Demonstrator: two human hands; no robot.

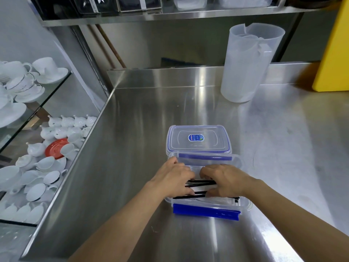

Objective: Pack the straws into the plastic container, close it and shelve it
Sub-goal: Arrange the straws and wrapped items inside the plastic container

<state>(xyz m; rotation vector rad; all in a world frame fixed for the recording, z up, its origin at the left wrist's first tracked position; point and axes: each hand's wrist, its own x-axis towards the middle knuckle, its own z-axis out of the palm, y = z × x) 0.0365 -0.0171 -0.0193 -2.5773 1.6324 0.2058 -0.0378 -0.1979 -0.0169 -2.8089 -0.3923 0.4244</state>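
Note:
A clear plastic container point(236, 160) with blue clasps stands open on the steel counter, near the front. Black straws point(200, 183) in clear wrappers lie lengthwise inside it. My left hand point(174, 179) and my right hand point(225, 181) are both down in the container, fingers curled over the straws and pressing on them. Their fingertips hide the middle of the bundle. Just behind the container lies its clear lid point(198, 139) with a blue seal and a blue sticker, flat on the counter.
A translucent plastic jug point(245, 63) stands at the back right, next to a yellow box point(334, 53). A steel shelf point(170, 14) with clear tubs runs overhead. Left of the counter, glass shelves point(37, 103) hold white cups, saucers and a red saucer.

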